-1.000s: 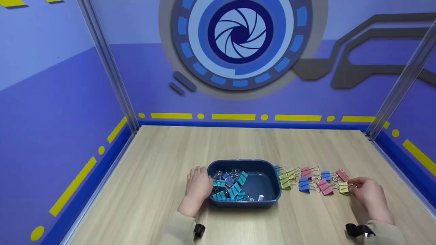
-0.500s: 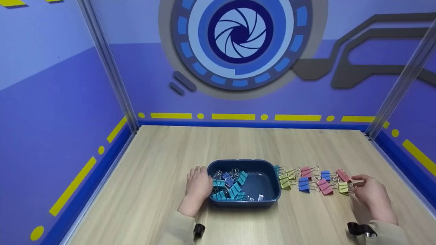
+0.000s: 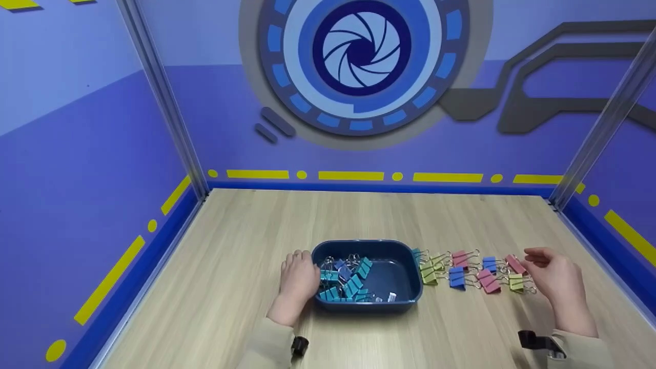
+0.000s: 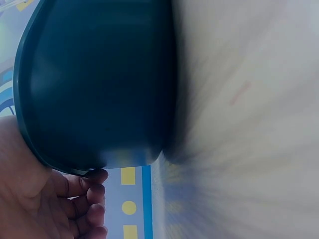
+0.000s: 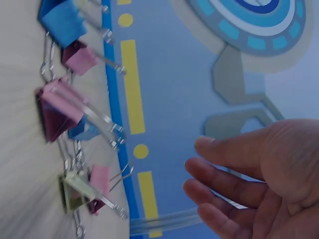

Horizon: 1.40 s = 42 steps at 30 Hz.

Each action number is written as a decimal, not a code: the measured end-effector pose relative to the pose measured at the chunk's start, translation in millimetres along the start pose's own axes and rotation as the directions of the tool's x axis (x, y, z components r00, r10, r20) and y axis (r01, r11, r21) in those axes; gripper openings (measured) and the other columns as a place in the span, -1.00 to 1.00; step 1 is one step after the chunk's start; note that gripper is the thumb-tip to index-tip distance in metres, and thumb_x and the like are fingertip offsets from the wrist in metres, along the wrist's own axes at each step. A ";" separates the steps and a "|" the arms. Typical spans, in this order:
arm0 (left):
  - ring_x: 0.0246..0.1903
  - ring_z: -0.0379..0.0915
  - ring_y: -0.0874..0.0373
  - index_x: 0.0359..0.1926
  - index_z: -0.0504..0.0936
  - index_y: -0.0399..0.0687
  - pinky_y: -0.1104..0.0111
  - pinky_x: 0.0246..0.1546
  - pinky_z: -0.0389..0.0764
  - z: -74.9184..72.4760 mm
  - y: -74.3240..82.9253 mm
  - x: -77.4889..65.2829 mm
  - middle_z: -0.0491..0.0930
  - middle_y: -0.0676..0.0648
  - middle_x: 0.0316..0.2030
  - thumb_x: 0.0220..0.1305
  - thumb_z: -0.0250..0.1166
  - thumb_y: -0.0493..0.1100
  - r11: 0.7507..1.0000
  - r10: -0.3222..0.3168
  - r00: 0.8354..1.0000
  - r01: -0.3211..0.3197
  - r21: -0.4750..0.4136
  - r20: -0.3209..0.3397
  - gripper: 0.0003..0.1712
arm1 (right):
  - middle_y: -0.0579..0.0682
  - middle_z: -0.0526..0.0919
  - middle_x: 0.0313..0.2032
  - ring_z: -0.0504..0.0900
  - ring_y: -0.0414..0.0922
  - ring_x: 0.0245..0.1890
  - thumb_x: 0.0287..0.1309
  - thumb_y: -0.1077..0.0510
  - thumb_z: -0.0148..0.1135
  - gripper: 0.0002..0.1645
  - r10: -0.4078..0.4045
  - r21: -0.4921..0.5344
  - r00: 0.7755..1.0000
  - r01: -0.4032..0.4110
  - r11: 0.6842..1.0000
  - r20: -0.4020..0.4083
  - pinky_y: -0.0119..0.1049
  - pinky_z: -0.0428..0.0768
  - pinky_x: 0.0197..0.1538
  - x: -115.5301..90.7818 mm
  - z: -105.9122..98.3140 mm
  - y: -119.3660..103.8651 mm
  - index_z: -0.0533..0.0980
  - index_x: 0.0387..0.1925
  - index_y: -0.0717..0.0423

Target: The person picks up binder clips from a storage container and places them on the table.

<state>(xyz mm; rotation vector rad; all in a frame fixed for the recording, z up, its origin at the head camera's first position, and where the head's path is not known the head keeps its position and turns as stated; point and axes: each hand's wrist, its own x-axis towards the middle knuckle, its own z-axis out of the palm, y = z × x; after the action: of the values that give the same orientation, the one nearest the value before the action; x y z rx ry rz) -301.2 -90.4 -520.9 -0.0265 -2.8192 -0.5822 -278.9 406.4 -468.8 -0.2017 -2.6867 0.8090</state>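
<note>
My left hand (image 3: 299, 275) grips the left rim of a dark blue box (image 3: 405, 274). In the left wrist view, the box wall (image 4: 99, 84) hides my thumb, and my curled fingers (image 4: 95, 214) lie along the outside of the rim. My right hand (image 3: 558, 282) holds nothing, its fingers loosely bent and thumb apart in the right wrist view. It hovers beside the right end of two rows of binder clips. Nearest are a pink binder clip (image 3: 515, 264) and a yellow-green binder clip (image 3: 516, 282).
Teal and blue binder clips (image 3: 353, 286) are heaped in the box's left half, with small clear bits (image 3: 391, 296) at its front. More pink, blue and yellow-green clips (image 3: 457, 277) line up rightward from the box. Printed panels (image 3: 359, 159) wall the wooden table (image 3: 246, 225).
My right hand has let go of the yellow-green binder clip's handle, drawn back slightly and lifted toward the back row. The left hand and box have stayed still.
</note>
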 end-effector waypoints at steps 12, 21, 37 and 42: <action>-0.01 0.45 -0.17 0.04 0.57 -0.36 0.01 0.01 0.45 0.6 0.4 1.2 0.59 -0.28 -0.06 0.37 0.24 -0.15 1.000 -0.014 1.000 0.014 0.002 0.017 -0.64 | 0.26 0.77 -0.09 0.36 -0.74 -0.37 0.30 0.04 0.36 -0.62 -0.062 0.142 0.993 0.076 0.987 -0.103 -0.69 0.43 -0.34 -9.9 11.7 -48.0 0.68 0.00 0.23; 0.00 0.45 -0.16 0.05 0.57 -0.34 0.01 0.02 0.45 0.9 0.3 2.7 0.59 -0.26 -0.07 0.38 0.23 -0.13 1.000 -0.015 0.999 0.015 0.006 0.030 -0.63 | -0.06 0.80 -0.25 0.66 -0.43 -0.34 0.22 0.09 0.44 -0.66 -0.092 0.442 0.996 0.092 0.892 -0.023 -0.54 0.61 -0.25 -28.2 47.9 -96.9 0.68 -0.04 0.20; -0.06 0.48 -0.19 -0.05 0.59 -0.35 0.03 -0.04 0.46 1.2 -1.2 0.5 0.60 -0.27 -0.13 0.35 0.25 -0.15 1.000 0.028 0.999 -0.027 0.014 -0.029 -0.68 | 0.09 0.83 -0.22 0.73 -0.28 -0.30 0.08 0.19 0.51 -0.74 -0.362 0.481 0.907 0.224 0.848 0.216 -0.45 0.65 -0.20 -56.9 135.0 -167.2 0.75 -0.17 0.21; -0.03 0.47 -0.19 -0.01 0.58 -0.36 0.02 -0.02 0.46 1.5 -1.3 0.7 0.60 -0.28 -0.10 0.35 0.25 -0.15 1.000 0.012 1.000 -0.012 0.001 -0.010 -0.65 | 0.08 0.82 -0.25 0.74 -0.19 -0.29 0.06 0.19 0.53 -0.74 -0.407 0.415 0.869 0.272 0.868 0.281 -0.41 0.66 -0.23 -59.9 150.7 -173.4 0.75 -0.19 0.21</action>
<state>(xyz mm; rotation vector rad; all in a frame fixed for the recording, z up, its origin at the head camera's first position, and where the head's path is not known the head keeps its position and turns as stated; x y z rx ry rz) -302.3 -91.1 -522.5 -0.0398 -2.8080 -0.5764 -282.3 172.0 -506.5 0.5595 -2.6989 1.3023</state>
